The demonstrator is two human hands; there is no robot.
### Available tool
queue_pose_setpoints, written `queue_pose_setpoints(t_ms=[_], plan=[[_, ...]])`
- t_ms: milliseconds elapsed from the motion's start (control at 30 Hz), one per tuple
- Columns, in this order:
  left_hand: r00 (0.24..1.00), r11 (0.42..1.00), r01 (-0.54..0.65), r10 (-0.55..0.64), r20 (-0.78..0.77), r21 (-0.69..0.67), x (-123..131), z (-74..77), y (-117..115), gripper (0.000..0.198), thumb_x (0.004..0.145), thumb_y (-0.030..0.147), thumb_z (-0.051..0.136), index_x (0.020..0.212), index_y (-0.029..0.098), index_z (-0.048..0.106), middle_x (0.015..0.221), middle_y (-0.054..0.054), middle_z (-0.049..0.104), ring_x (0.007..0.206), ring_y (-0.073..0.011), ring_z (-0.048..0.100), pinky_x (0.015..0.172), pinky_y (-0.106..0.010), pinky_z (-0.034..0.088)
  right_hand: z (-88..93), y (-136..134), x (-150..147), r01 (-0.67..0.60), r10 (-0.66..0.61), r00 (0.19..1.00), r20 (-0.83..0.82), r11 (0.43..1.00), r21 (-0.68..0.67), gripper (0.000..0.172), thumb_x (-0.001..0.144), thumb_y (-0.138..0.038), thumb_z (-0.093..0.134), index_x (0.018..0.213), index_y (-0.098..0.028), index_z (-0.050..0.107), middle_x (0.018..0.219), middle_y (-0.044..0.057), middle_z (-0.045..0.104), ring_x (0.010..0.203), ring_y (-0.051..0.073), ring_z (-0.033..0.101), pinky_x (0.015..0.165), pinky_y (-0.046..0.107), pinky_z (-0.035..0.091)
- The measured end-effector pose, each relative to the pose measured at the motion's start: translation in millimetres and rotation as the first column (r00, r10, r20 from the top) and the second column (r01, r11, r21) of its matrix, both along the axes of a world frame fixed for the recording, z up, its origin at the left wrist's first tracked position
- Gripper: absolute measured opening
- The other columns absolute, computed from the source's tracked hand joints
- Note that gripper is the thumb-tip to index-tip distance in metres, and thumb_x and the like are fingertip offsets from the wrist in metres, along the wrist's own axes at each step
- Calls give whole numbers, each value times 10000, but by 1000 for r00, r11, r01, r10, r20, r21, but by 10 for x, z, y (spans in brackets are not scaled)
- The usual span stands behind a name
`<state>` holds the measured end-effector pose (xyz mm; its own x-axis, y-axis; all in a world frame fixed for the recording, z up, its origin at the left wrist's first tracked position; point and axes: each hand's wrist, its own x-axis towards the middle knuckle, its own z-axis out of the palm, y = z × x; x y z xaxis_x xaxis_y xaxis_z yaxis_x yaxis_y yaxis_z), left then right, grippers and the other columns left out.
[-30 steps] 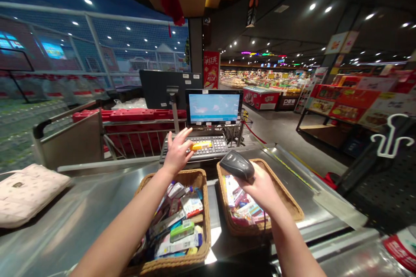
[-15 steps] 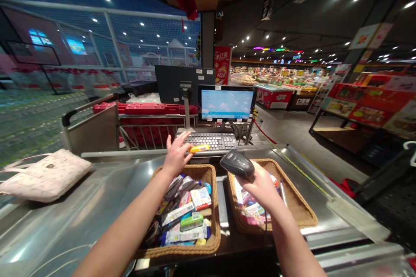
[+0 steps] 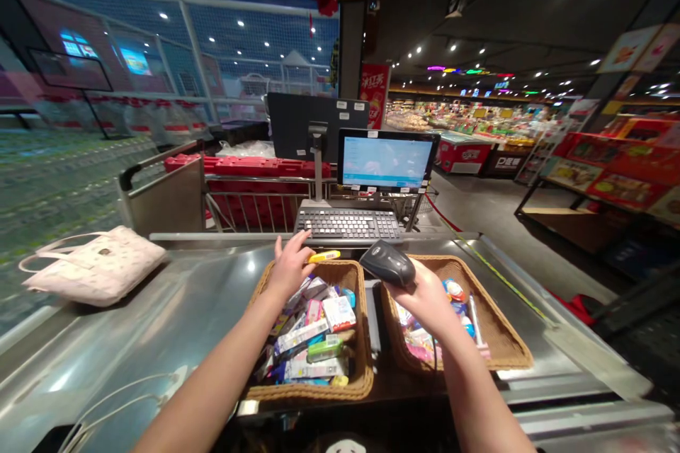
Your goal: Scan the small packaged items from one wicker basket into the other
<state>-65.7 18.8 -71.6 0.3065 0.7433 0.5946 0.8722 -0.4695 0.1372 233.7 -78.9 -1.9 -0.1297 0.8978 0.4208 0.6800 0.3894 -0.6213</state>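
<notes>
My left hand [image 3: 290, 265] pinches a small yellow packaged item [image 3: 324, 256] over the far edge of the left wicker basket [image 3: 363, 340]. Its exact kind is too small to tell. Several small packaged goods [image 3: 313, 340] fill that basket, among them a green pack [image 3: 325, 349] and a white and red box [image 3: 338, 313]. My right hand [image 3: 425, 296] is wrapped round a black handheld barcode scanner [image 3: 387, 263], its head turned left toward the yellow item. Beneath this hand stands the right wicker basket [image 3: 499, 325], with fewer packaged goods [image 3: 419, 340] inside, partly hidden by my arm.
A keyboard [image 3: 348, 224] and a lit screen [image 3: 387, 161] stand behind the baskets, next to a second monitor seen from behind [image 3: 316, 126]. On the metal counter [image 3: 207, 304] at left lies a pale pink bag [image 3: 100, 265]. White cables [image 3: 122, 386] run along the near left.
My left hand has drawn back from the keyboard edge, bringing the yellow item lower over the left basket. The view has shifted slightly, and the scanner stays in my right hand.
</notes>
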Motion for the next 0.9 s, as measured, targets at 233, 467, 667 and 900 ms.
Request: queue_pose_setpoints(t_ms=[233,467,667,900], plan=[[999,994,31,-29,26,-100,27,-321,-25,25,801,236,627,796,212,624,1438,-112,501,1353,-319,421,1136,-684,109,-4,-24,-117,-13,13,1000,-6,999,-30,220,770,-239,615,976,-190,675,1006,73,693,952,242,624,840,347,488],[998,981,58,-54,27,-184,133,-596,-7,51,802,248,636,789,198,639,1429,-125,511,1341,-309,438,1137,-668,115,-6,-35,-179,3,-3,1000,-4,999,-52,206,766,-218,615,961,-183,672,1005,71,694,944,244,628,838,354,489],[999,962,50,-42,34,-268,248,-824,-48,192,842,363,611,769,187,630,1355,-146,575,1290,-313,490,1129,-665,152,-33,-16,-222,28,-27,1000,15,997,-73,159,765,-230,612,909,-186,664,943,61,691,904,244,627,793,345,490],[991,896,124,-132,11,-426,324,-906,-103,241,891,391,536,894,190,668,1466,-148,462,1364,-306,410,1127,-664,163,-51,-19,-220,45,-44,999,27,998,-49,162,778,-241,603,922,-185,650,943,65,687,897,235,624,792,339,485]])
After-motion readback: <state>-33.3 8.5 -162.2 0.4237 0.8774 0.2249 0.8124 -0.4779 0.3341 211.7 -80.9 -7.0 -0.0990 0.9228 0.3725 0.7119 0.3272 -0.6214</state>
